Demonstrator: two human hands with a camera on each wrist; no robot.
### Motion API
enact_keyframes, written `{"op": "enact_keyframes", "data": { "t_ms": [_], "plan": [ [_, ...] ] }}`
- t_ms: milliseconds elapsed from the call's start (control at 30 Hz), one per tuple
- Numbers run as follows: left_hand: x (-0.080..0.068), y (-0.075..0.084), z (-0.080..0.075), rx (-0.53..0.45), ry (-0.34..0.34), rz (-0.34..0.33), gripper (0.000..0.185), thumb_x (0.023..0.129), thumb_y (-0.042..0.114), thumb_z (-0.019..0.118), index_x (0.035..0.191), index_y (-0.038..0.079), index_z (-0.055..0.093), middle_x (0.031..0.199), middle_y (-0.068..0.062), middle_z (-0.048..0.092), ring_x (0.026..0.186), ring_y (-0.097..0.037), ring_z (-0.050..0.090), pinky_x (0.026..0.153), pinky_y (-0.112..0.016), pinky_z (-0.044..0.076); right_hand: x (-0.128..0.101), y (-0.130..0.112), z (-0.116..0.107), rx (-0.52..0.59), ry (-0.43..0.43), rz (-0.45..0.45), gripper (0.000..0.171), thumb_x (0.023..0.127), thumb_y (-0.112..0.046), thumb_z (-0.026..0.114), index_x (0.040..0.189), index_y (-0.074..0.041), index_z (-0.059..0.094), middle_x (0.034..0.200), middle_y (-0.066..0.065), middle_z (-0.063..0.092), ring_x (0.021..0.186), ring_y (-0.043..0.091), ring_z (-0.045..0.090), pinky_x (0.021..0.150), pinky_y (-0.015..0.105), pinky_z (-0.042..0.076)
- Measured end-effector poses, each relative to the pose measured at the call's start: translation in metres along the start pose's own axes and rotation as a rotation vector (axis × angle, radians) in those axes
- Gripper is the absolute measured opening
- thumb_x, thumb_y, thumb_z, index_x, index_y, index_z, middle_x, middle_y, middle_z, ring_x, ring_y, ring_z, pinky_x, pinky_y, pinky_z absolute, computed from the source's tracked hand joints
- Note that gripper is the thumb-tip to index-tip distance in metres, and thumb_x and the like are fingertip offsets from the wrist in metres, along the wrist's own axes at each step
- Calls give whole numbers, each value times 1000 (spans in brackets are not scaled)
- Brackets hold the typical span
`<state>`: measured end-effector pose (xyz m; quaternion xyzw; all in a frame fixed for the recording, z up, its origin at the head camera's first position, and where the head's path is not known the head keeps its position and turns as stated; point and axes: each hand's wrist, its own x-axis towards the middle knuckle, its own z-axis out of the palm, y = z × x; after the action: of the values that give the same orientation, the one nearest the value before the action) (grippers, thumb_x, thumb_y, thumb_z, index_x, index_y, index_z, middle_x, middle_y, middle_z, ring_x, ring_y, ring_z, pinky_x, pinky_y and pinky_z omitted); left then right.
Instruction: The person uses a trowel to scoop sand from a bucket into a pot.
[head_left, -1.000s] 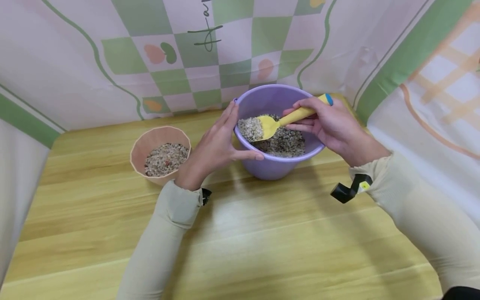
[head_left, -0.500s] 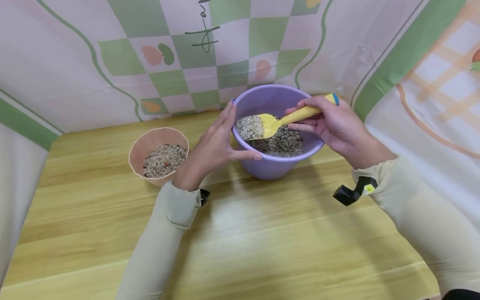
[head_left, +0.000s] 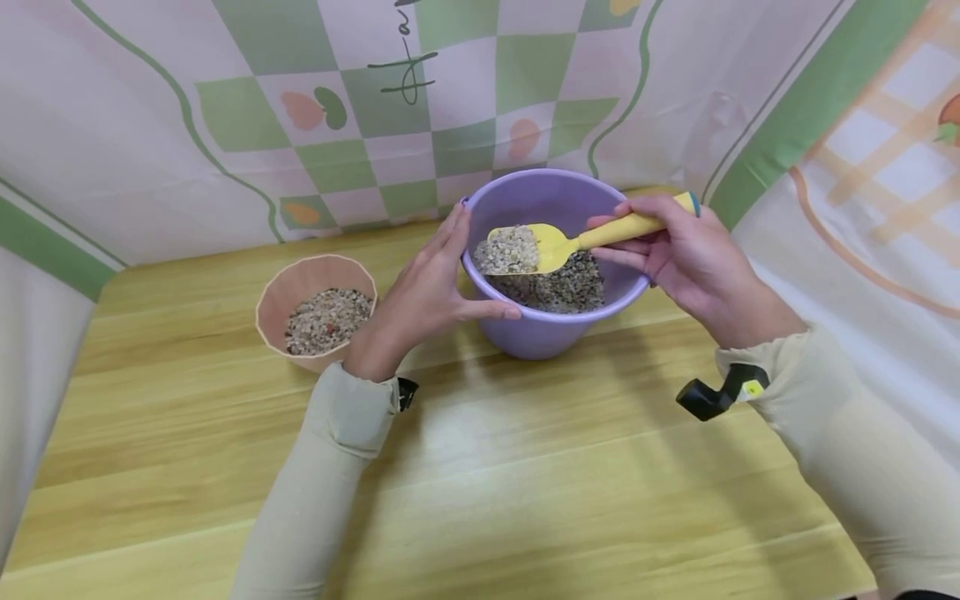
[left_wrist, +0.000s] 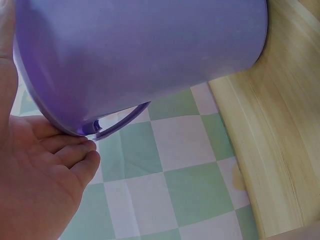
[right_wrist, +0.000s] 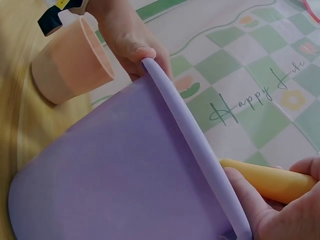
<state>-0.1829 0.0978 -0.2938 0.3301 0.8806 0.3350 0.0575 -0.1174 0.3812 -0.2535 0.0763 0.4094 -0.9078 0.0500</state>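
A purple bucket [head_left: 540, 337] stands on the wooden table and holds dark and pale gravel [head_left: 562, 287]. My left hand [head_left: 427, 292] lies against its left wall with the fingers straight up by the rim and the thumb along the front. My right hand [head_left: 693, 258] grips the handle of a yellow scoop [head_left: 558, 244]. The scoop's blade hangs level over the bucket's left half, heaped with pale gravel. In the right wrist view the bucket's wall [right_wrist: 115, 170] fills the frame and the scoop's handle [right_wrist: 270, 181] shows by the rim.
A pink faceted pot [head_left: 300, 279] part filled with mixed gravel stands left of the bucket, close to my left wrist. A checked green and pink cloth backdrop [head_left: 375, 108] closes the table at the back and on both sides.
The scoop has risen out of the bucket's gravel with its load, and my right hand has shifted a little right. My left hand stays on the bucket.
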Motion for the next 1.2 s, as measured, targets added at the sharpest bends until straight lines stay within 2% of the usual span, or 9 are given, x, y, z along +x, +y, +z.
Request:
{"op": "enact_keyframes", "data": {
  "t_ms": [300,533,700,867,967,1200],
  "plan": [
    [-2,0,-2,9,0,-17,137,61,75,78,159,29,-7,166,2,-3,150,-24,15,119,-46,23,-1,-2,-6,22,-39,-15,22,101,1,51,96,16,66,103,37,67,105,45,66,89,50,53],
    [-1,-2,-4,14,-5,-24,137,62,76,76,158,29,-9,165,4,-6,150,-24,14,119,-45,22,-1,-4,-8,45,-35,-14,23,102,1,51,98,16,67,103,37,66,106,45,65,87,51,55],
    [-5,-3,-5,13,-16,-38,133,64,77,73,157,33,-12,164,7,-9,150,-21,11,119,-46,22,1,-5,-9,68,-80,-23,26,103,0,47,98,17,66,102,38,66,104,46,66,87,52,54],
    [-10,-3,-9,14,-33,-58,128,67,77,70,159,32,-7,164,10,-9,150,-20,9,119,-50,21,2,-7,-9,78,-92,-43,27,103,0,47,95,16,66,101,37,67,104,45,67,86,52,55],
    [-14,-4,-14,29,-45,-80,124,70,76,69,160,30,-2,164,11,-6,150,-19,10,119,-50,20,3,-8,-8,80,-83,-60,26,103,1,48,94,16,67,101,36,67,104,44,67,87,54,55],
    [-30,-14,-33,66,-36,-89,109,81,75,60,161,20,12,165,6,12,149,-13,15,121,-37,20,7,-12,-5,132,-63,-69,24,101,0,50,92,16,65,97,35,68,103,46,67,87,56,54]
  ]
}}
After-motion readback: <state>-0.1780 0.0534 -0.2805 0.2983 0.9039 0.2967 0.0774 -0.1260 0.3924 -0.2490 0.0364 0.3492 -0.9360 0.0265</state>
